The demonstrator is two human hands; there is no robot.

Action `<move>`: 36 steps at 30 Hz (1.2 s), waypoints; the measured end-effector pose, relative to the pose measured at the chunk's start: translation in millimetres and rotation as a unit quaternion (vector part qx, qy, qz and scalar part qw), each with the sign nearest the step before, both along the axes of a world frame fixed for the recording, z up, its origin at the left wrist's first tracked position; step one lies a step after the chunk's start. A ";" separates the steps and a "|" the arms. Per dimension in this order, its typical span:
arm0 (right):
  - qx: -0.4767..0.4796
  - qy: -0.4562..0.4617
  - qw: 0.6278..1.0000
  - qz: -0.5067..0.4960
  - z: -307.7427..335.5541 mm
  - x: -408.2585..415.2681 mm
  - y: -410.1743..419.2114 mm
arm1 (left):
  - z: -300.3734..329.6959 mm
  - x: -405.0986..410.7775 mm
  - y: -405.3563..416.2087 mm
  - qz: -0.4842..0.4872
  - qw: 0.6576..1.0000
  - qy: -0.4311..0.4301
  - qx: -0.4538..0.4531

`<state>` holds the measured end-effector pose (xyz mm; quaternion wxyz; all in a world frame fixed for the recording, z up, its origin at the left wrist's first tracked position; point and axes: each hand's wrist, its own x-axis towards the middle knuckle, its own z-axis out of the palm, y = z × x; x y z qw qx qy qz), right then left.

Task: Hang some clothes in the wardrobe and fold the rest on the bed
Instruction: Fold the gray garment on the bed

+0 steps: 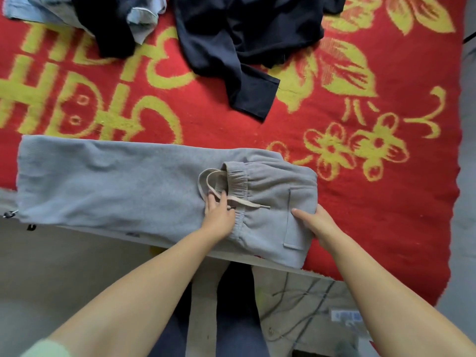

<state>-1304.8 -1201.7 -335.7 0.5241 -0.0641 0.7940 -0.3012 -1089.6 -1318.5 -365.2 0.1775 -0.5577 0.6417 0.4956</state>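
Grey sweatpants (108, 184) lie along the near edge of the bed, legs stretched to the left, the waistband end folded back over them at the right. My left hand (219, 215) rests on the waistband with straight fingers touching the pale drawstring (247, 203). My right hand (315, 224) grips the folded right edge of the pants, thumb on top and fingers hidden under the cloth. A dark navy garment (231, 47) lies crumpled at the far middle of the bed. A light blue shirt (38, 11) mixed with dark cloth sits at the far left.
The bed wears a red blanket with yellow flowers and letters (360, 124). Below the bed edge are a pale floor, my legs in dark trousers (231, 318), cables and a power strip (345, 316) at the right.
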 end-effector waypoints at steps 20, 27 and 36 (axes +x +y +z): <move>-0.099 0.226 0.950 0.193 57.6 198.1 -164.0 | 50.0 231.4 -141.6 0.405 0.900 0.130 0.101; 0.095 -0.044 0.994 0.044 10.8 182.0 -130.7 | 28.6 184.9 -92.7 -0.059 0.985 0.039 -0.155; -0.001 -0.133 0.985 0.109 58.7 207.6 -183.7 | 39.9 200.4 -138.9 0.222 0.948 0.181 0.141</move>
